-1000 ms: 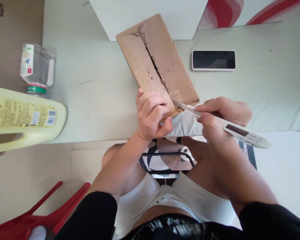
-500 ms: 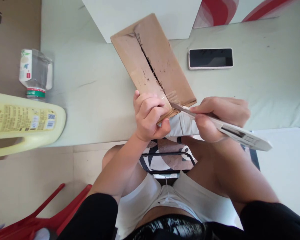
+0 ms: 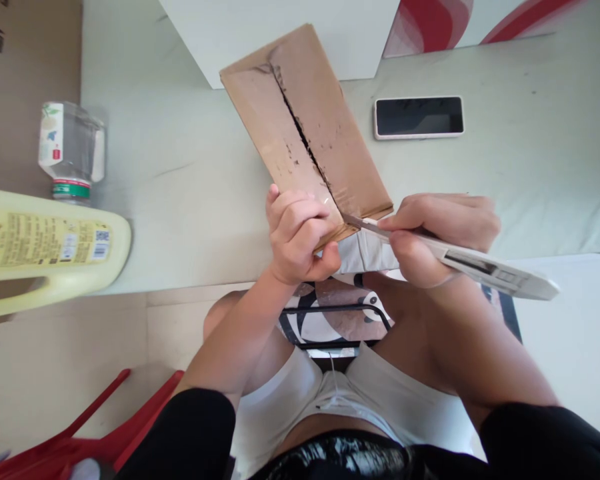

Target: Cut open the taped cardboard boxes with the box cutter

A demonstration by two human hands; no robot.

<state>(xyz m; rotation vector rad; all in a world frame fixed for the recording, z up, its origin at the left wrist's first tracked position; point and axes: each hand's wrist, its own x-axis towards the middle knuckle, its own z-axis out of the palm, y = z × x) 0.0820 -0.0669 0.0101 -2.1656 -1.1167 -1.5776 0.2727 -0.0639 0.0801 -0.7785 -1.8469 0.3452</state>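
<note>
A flat brown cardboard box (image 3: 325,127) lies on the pale table (image 3: 190,180), with a dark slit along its middle seam. My left hand (image 3: 297,233) is closed on the box's near left corner. My right hand (image 3: 437,233) is closed round a white utility knife (image 3: 480,267). The knife's blade tip rests at the near end of the seam, where clear tape covers the edge.
A phone (image 3: 419,117) lies screen up to the right of the box. A clear plastic bottle (image 3: 70,150) lies at the left, with a large yellow jug (image 3: 45,247) below it. A white block (image 3: 280,33) stands behind the box. A red chair (image 3: 105,433) is at lower left.
The knife has slid slightly toward me and to the right along the box's near end. The view shifted a little; my left hand keeps its hold.
</note>
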